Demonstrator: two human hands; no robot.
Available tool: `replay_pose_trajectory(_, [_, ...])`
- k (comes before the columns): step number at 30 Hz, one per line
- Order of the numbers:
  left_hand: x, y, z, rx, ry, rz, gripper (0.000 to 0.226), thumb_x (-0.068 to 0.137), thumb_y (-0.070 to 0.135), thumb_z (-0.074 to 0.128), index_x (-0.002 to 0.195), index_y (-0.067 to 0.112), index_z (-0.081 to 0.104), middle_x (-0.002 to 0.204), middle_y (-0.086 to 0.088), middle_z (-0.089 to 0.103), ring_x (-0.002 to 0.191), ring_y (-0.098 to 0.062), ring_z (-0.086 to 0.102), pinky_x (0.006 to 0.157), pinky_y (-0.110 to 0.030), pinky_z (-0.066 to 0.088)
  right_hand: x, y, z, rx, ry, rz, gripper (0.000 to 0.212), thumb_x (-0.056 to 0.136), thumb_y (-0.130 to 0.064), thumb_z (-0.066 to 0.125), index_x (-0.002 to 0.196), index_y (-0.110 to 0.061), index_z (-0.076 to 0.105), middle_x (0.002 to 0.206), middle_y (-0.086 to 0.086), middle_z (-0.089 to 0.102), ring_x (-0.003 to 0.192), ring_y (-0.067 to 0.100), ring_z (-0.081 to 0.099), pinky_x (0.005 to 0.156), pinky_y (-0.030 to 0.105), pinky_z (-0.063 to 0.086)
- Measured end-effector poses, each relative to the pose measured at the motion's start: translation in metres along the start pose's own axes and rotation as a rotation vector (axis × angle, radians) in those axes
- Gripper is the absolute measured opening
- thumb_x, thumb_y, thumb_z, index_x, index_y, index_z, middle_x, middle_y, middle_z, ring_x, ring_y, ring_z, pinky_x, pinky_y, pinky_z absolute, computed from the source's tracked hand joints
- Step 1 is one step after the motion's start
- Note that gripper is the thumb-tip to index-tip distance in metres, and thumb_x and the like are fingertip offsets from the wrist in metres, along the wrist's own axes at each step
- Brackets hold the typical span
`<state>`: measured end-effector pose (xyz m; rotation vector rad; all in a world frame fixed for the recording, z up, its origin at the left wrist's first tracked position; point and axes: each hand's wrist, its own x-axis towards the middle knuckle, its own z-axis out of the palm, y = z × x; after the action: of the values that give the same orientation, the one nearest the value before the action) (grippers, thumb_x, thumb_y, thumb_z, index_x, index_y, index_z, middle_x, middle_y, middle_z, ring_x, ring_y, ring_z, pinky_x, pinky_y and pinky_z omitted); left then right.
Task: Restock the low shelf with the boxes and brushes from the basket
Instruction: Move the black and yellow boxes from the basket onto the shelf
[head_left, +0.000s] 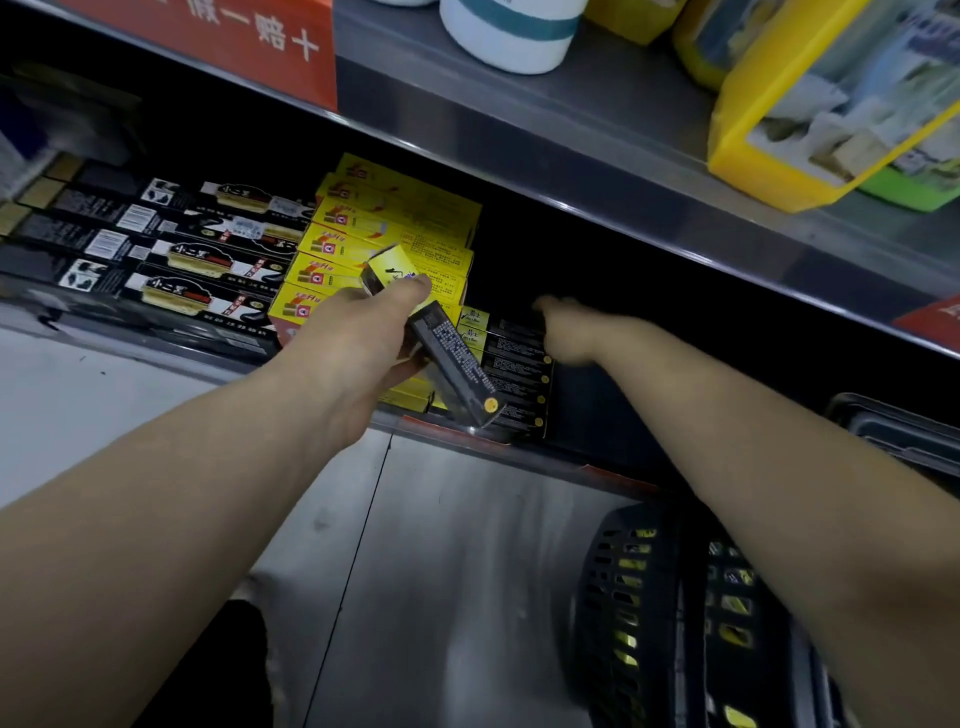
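The box (452, 358) your left hand (353, 348) grips near one end hangs tilted and could knock the black stack (519, 382) by your right hand (571, 332), whose fingers I cannot read.

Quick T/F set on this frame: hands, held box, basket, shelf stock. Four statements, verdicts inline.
1. The left hand holds a black-and-yellow box. True.
2. The right hand holds a brush. False: it holds nothing, reaching over the stacked black boxes.
3. The basket sits on the low shelf. False: it stands below the shelf, at lower right.
4. Yellow boxes are stacked on the low shelf. True.
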<state>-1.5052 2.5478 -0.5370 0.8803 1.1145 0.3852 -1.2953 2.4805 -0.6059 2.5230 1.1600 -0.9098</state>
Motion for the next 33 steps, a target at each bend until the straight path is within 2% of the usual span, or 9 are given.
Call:
replay_pose_trajectory(4, [-0.004,-0.001,0.002,-0.023,-0.031,-0.007,0.026,0.089,0.027,0.062,0.1,0.007,0.049,0.082,-0.007,0.063,0.075,-0.019,0.069,0.078,-0.031,0.057,-0.053,-0.03,-0.036,0.443,-0.086,-0.182,0.031,0.092,-0.005,0.04,0.111,-0.019,0.061,0.123,0.007,0.06,0.102,0.014,0.054,0.078,0.021,0.042])
replay_pose_trajectory(6, [-0.006,0.0,0.003,-0.057,-0.036,0.002,0.027,0.089,0.026,0.063,0.1,0.006,0.048,0.081,-0.007,0.063,0.071,-0.017,0.069,0.071,-0.028,0.058,-0.087,-0.039,-0.036,0.717,-0.206,-0.294,0.028,0.09,-0.007,0.044,0.107,-0.024,0.058,0.118,0.006,0.061,0.103,0.014,0.055,0.089,0.028,0.044])
replay_pose_trajectory(10, [-0.012,0.0,0.007,-0.107,-0.086,0.021,0.024,0.088,0.027,0.063,0.088,0.009,0.047,0.087,-0.009,0.065,0.08,-0.018,0.069,0.076,-0.029,0.057,-0.122,-0.042,-0.024,0.76,-0.147,-0.462,0.036,0.087,-0.011,0.062,0.119,-0.018,0.047,0.116,0.009,0.06,0.096,0.013,0.057,0.091,0.03,0.048])
replay_pose_trajectory(13, [-0.017,-0.002,0.006,0.126,-0.151,0.068,0.033,0.086,0.032,0.065,0.102,0.006,0.051,0.103,-0.008,0.064,0.084,-0.013,0.066,0.075,-0.023,0.056,-0.119,-0.023,-0.028,0.726,-0.07,-0.441,0.03,0.09,-0.009,0.057,0.116,-0.017,0.045,0.11,0.014,0.06,0.091,0.015,0.055,0.089,0.033,0.046])
replay_pose_trajectory(17, [-0.014,-0.002,-0.004,0.641,-0.1,0.367,0.045,0.087,0.03,0.063,0.123,0.015,0.041,0.103,0.007,0.058,0.071,0.0,0.055,0.053,-0.015,0.043,-0.097,0.015,-0.028,0.39,0.098,-0.255,0.028,0.096,-0.022,0.051,0.123,-0.022,0.043,0.105,0.001,0.06,0.09,0.017,0.057,0.075,0.028,0.045])
replay_pose_trajectory(24, [-0.011,-0.004,-0.006,0.889,-0.168,0.517,0.03,0.087,0.021,0.061,0.115,0.018,0.05,0.107,0.004,0.058,0.097,-0.015,0.056,0.075,-0.025,0.041,-0.021,0.016,-0.015,-0.047,0.258,-0.053,0.033,0.096,-0.017,0.044,0.129,-0.013,0.04,0.11,0.012,0.057,0.087,0.025,0.053,0.071,0.03,0.042])
replay_pose_trajectory(27, [-0.008,-0.005,-0.008,0.954,-0.166,0.496,0.033,0.088,0.024,0.06,0.118,0.019,0.049,0.113,0.005,0.056,0.099,-0.014,0.056,0.067,-0.022,0.035,0.015,0.014,-0.005,-0.041,0.238,-0.032,0.04,0.096,-0.022,0.041,0.135,-0.019,0.038,0.13,0.013,0.049,0.108,0.029,0.052,0.081,0.03,0.041])
replay_pose_trajectory(30, [-0.007,-0.005,-0.01,0.953,-0.158,0.489,0.035,0.087,0.024,0.06,0.12,0.019,0.049,0.113,0.005,0.057,0.101,-0.015,0.056,0.071,-0.023,0.036,0.045,0.014,0.012,-0.061,0.172,0.01,0.05,0.096,-0.026,0.038,0.144,-0.028,0.028,0.153,0.014,0.021,0.137,0.035,0.025,0.107,0.039,0.029])
replay_pose_trajectory(33, [-0.008,-0.007,-0.007,0.955,-0.167,0.492,0.035,0.087,0.023,0.06,0.12,0.018,0.049,0.111,0.004,0.057,0.104,-0.016,0.054,0.079,-0.025,0.04,0.059,0.011,0.025,-0.042,0.099,-0.015,0.054,0.097,-0.023,0.04,0.148,-0.03,0.022,0.156,0.013,0.013,0.14,0.036,0.02,0.112,0.04,0.025])
